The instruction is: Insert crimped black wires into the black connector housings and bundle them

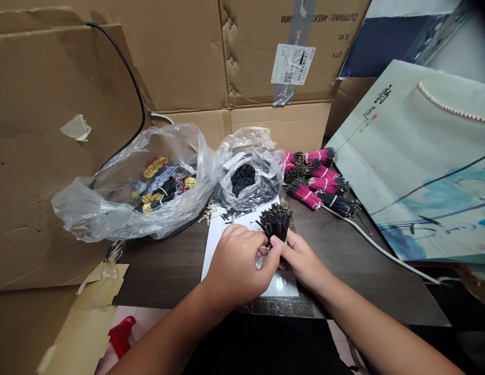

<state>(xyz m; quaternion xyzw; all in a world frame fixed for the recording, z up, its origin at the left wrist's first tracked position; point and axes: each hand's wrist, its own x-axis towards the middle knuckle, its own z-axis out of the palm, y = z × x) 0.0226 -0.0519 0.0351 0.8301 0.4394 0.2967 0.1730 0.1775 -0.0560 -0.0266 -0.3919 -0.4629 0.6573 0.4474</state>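
A bundle of black wires (276, 221), capped with black tubing and showing bits of gold, stands upright between my hands. My right hand (300, 255) is closed round its lower part from the right. From the left, my left hand (242, 255) pinches at the bundle's side, where a thin white tie shows by the fingers. Below them lies a white sheet (213, 255), with loose black tube pieces (236, 213) strewn near its far edge. Just behind is a clear plastic bag (242, 179) full of short black tubes. My fingers hide the bundle's lower end.
Several tied pink and black wire bundles (316, 179) lie at the back right. A large clear bag (97, 208) with gold-tipped wire bundles is on the left. A paper gift bag (425, 172) leans at right. Cardboard (179, 57) walls the back, and a white cable (377, 245) crosses the table.
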